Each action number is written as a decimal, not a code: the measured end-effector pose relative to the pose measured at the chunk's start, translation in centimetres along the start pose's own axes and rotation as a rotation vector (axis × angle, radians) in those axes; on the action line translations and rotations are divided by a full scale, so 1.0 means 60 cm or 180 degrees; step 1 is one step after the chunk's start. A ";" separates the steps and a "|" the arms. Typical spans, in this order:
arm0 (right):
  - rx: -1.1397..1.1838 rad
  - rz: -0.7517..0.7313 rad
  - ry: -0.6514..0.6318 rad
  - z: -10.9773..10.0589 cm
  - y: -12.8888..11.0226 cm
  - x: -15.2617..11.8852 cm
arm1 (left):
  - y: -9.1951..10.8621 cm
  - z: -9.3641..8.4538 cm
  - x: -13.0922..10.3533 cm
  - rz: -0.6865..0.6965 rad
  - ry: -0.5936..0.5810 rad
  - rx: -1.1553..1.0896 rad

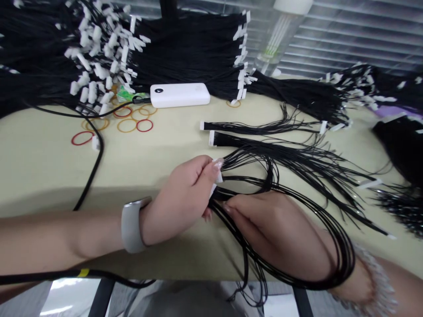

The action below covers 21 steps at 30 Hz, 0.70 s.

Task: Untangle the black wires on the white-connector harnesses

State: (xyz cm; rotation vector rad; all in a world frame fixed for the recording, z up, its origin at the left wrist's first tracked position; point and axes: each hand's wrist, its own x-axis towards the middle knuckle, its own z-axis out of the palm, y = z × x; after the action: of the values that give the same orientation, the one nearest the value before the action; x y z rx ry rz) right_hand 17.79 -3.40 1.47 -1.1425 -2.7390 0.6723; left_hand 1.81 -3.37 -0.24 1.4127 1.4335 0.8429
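Above the table (158, 147), left hand (185, 193): pinching white connectors (219, 177)
Right hand (280, 229): pinching black wires (235, 230)
Loop (345, 266): best guided untwisted

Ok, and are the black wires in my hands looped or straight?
Looped: the black wires run out from your left hand, sweep past your right hand in a wide curve, then double back.

Offers no readable words or numbers. Bears a tiny, indistinct mark (159, 91) on the white power bank (185, 95).
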 end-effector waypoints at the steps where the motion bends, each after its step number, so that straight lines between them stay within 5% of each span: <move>1: 0.0043 -0.0014 -0.0011 0.000 0.001 0.000 | 0.000 0.000 -0.001 -0.0003 -0.0015 0.0002; 8: 0.0478 0.0100 -0.0047 0.007 0.003 -0.002 | 0.001 0.000 0.000 0.0000 -0.0020 0.0016; 21: -0.0139 0.0201 0.0170 0.009 -0.006 -0.005 | 0.002 -0.001 0.000 0.0055 -0.0076 0.0125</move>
State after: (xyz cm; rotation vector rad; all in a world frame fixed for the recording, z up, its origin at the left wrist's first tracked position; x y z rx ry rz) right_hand 17.63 -4.02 1.15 -1.2423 -2.6962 0.5829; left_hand 1.81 -3.34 -0.13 1.4620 1.4285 0.8100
